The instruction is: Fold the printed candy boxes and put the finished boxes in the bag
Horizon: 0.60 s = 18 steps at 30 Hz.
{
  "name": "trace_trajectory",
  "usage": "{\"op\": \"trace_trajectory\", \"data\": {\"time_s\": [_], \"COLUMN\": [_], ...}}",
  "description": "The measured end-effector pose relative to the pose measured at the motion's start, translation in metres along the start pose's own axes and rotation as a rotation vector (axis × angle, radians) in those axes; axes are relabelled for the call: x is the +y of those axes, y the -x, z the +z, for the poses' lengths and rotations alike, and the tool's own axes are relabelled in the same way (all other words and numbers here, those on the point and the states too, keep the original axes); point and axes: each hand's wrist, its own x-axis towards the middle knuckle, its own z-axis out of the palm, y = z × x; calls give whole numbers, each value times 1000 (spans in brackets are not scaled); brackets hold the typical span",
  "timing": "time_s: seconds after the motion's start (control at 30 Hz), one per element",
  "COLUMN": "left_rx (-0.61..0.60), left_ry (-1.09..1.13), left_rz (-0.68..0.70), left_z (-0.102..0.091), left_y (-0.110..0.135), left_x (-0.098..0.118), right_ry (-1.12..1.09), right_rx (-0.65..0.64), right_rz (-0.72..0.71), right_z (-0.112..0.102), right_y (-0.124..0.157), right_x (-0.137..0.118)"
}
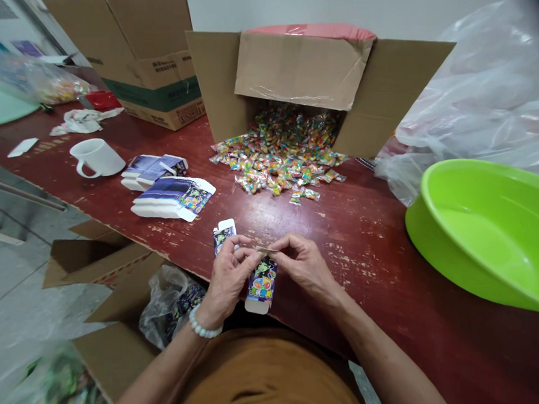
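Observation:
Between my two hands is a small printed candy box (261, 282), its white bottom flap hanging open toward me. My left hand (228, 275) pinches the box's upper left edge with thumb and fingers. On the other side, my right hand (305, 261) grips the flap at its top end. A second small box (224, 233) with a raised white flap lies on the table just behind my left fingers. Farther left are stacks of flattened purple boxes (172, 197). Wrapped candies (276, 159) spill from a tipped cardboard carton (298, 68) beyond my hands.
A bright green basin (479, 239) stands at the right, beside clear plastic bags (476, 94). A white mug (96, 157) and a large closed-sided carton (155, 81) are at the left. Below the table's left edge, an open carton (119, 354) holds a plastic bag (170, 303).

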Motion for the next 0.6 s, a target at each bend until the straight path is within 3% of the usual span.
{"op": "trace_trajectory", "data": {"time_s": [0.13, 0.23, 0.43, 0.6], "left_rx": [-210, -291, -206, -195], "left_ry": [160, 230, 156, 41], "left_rz": [-287, -452, -349, -230], "left_z": [0, 1, 11, 17], "left_y": [2, 1, -2, 0], "left_x": [-3, -8, -9, -4], "right_ry": [106, 129, 93, -228], "right_rx": [77, -8, -46, -156], "right_rz": [-152, -172, 9, 243], "right_z": [1, 0, 1, 4], "right_y": [7, 11, 3, -8], "right_x": [3, 5, -3, -8]}}
